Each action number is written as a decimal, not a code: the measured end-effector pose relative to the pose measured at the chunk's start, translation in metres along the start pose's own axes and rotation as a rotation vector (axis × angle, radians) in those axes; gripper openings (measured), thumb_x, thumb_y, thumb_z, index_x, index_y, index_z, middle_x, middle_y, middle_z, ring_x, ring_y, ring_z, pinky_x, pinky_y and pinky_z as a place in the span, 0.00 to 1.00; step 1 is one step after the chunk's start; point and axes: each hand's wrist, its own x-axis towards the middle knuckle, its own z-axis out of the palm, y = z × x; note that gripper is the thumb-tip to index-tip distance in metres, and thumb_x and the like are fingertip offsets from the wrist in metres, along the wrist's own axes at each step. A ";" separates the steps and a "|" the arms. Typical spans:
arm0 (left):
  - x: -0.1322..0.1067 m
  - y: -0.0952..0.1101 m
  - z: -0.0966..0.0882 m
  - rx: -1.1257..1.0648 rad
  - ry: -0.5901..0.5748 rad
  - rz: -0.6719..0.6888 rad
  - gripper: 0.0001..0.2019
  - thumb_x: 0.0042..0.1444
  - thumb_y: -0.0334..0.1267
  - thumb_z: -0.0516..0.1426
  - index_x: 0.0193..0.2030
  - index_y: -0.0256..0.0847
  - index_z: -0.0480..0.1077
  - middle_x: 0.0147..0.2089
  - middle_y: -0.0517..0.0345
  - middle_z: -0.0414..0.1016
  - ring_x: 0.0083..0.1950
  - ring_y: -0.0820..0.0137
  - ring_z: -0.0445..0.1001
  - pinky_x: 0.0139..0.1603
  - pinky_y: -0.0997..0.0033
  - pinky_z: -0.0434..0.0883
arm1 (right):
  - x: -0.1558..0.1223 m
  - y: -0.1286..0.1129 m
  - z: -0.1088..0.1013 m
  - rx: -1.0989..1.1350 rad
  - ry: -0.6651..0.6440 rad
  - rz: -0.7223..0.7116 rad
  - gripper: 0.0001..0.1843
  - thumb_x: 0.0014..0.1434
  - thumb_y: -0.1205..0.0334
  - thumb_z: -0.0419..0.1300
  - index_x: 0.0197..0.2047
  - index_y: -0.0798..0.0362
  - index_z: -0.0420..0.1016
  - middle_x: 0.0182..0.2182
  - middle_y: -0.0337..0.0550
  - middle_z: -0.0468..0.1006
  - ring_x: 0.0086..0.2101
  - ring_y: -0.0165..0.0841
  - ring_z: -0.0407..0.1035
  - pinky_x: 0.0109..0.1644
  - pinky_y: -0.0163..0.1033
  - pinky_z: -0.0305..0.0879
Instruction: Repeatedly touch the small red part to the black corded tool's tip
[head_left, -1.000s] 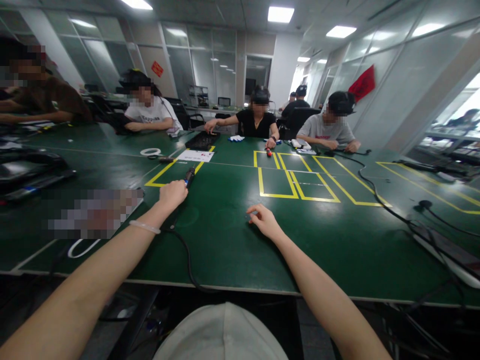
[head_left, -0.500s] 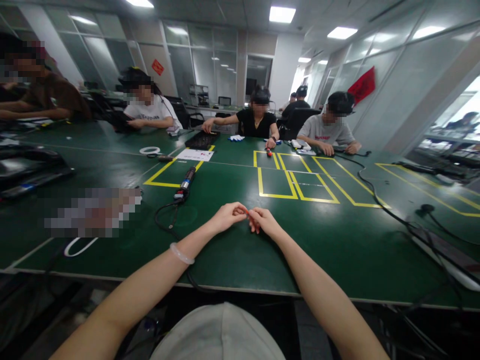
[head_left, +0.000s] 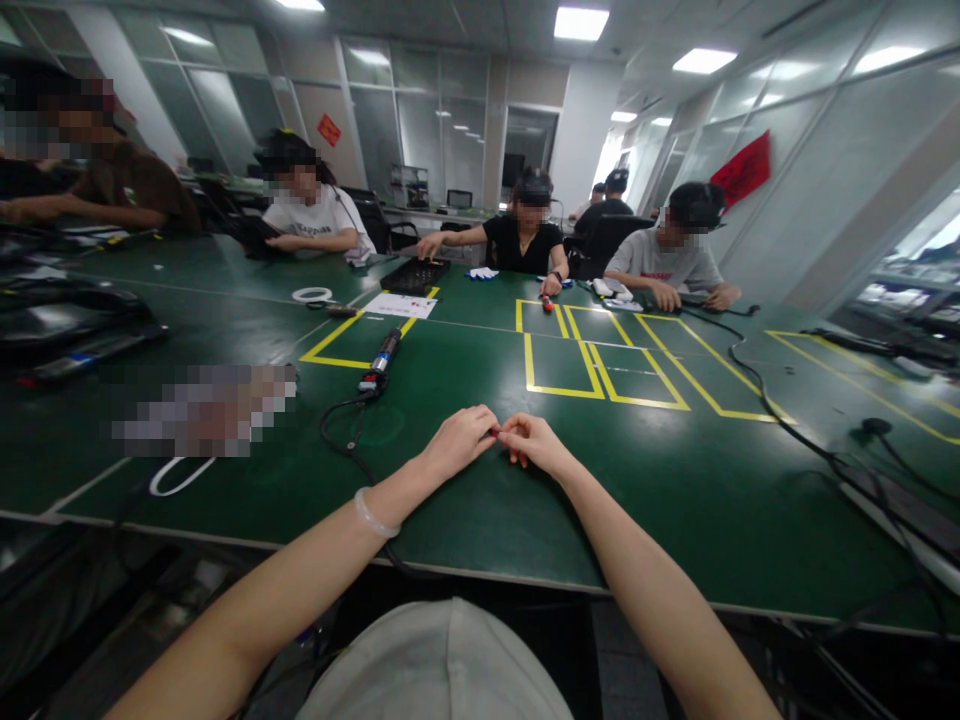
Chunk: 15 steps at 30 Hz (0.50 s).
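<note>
My left hand (head_left: 462, 442) and my right hand (head_left: 534, 444) meet fingertip to fingertip just above the green table (head_left: 465, 540). Both are closed in a pinch. A speck of red (head_left: 497, 432) shows where the fingertips come together; it is too small to name. A pale translucent bangle (head_left: 375, 514) circles my left wrist. To the left of my hands lies a black and silver cylindrical tool (head_left: 384, 358) with a black cable (head_left: 327, 428) running toward the table's front edge.
Yellow tape outlines (head_left: 564, 390) mark the table beyond my hands. Farther back are a black tray (head_left: 412, 277), a white sheet (head_left: 403, 306) and a white ring (head_left: 312, 295). Several people sit around the table; one person's hand reaches the tray. Cables (head_left: 765, 390) cross the right side.
The whole view has shifted slightly right as my head turned a little. My fingers have altered their pinch slightly, the left ones now more curled over. My hands stay together.
</note>
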 end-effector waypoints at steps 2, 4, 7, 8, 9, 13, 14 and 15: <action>0.000 0.000 -0.001 0.009 -0.013 -0.007 0.06 0.61 0.38 0.53 0.40 0.40 0.68 0.43 0.54 0.70 0.43 0.67 0.70 0.46 0.66 0.67 | 0.000 0.000 0.000 -0.016 0.004 -0.012 0.15 0.52 0.53 0.62 0.35 0.55 0.67 0.17 0.33 0.70 0.14 0.24 0.62 0.14 0.27 0.56; -0.001 0.000 -0.003 -0.008 -0.045 -0.016 0.06 0.60 0.38 0.53 0.42 0.41 0.67 0.43 0.55 0.71 0.43 0.67 0.71 0.44 0.67 0.67 | -0.001 -0.002 -0.001 -0.035 0.007 -0.012 0.14 0.53 0.54 0.62 0.36 0.55 0.67 0.16 0.32 0.70 0.13 0.24 0.61 0.14 0.27 0.55; -0.002 -0.008 -0.011 -0.027 -0.058 -0.061 0.10 0.60 0.39 0.53 0.47 0.43 0.66 0.46 0.54 0.71 0.45 0.66 0.71 0.45 0.68 0.68 | -0.001 -0.003 -0.004 -0.059 0.031 0.001 0.14 0.53 0.55 0.61 0.36 0.55 0.67 0.15 0.31 0.69 0.12 0.23 0.58 0.14 0.26 0.53; -0.003 -0.014 -0.016 -0.012 -0.039 -0.094 0.11 0.60 0.40 0.52 0.49 0.43 0.66 0.48 0.54 0.71 0.47 0.66 0.71 0.47 0.67 0.68 | -0.001 -0.002 -0.005 -0.060 0.044 0.003 0.14 0.53 0.54 0.61 0.36 0.55 0.67 0.15 0.31 0.69 0.12 0.23 0.58 0.14 0.27 0.53; -0.005 -0.020 -0.021 0.018 -0.007 -0.137 0.13 0.60 0.41 0.52 0.50 0.43 0.66 0.49 0.53 0.71 0.49 0.64 0.70 0.49 0.66 0.67 | -0.001 -0.002 -0.006 -0.057 0.056 0.004 0.14 0.53 0.54 0.61 0.36 0.55 0.66 0.15 0.31 0.69 0.12 0.23 0.58 0.14 0.27 0.53; -0.020 -0.059 -0.051 0.243 0.119 -0.390 0.17 0.60 0.46 0.51 0.53 0.42 0.66 0.55 0.48 0.68 0.55 0.57 0.66 0.56 0.58 0.63 | -0.001 0.000 -0.007 -0.054 0.068 -0.006 0.14 0.52 0.54 0.62 0.37 0.55 0.67 0.16 0.31 0.69 0.14 0.24 0.60 0.14 0.27 0.54; -0.026 -0.071 -0.059 0.310 0.134 -0.478 0.19 0.59 0.47 0.51 0.54 0.41 0.66 0.56 0.46 0.68 0.56 0.54 0.66 0.56 0.56 0.63 | -0.001 0.000 -0.006 -0.056 0.063 -0.010 0.14 0.52 0.54 0.62 0.37 0.55 0.67 0.17 0.32 0.69 0.14 0.24 0.60 0.14 0.26 0.53; -0.033 -0.082 -0.066 0.372 0.139 -0.576 0.21 0.59 0.48 0.51 0.55 0.39 0.65 0.56 0.43 0.67 0.56 0.52 0.65 0.54 0.54 0.64 | -0.001 0.000 -0.006 -0.057 0.058 -0.014 0.14 0.52 0.54 0.62 0.36 0.55 0.67 0.17 0.32 0.69 0.15 0.24 0.61 0.14 0.26 0.53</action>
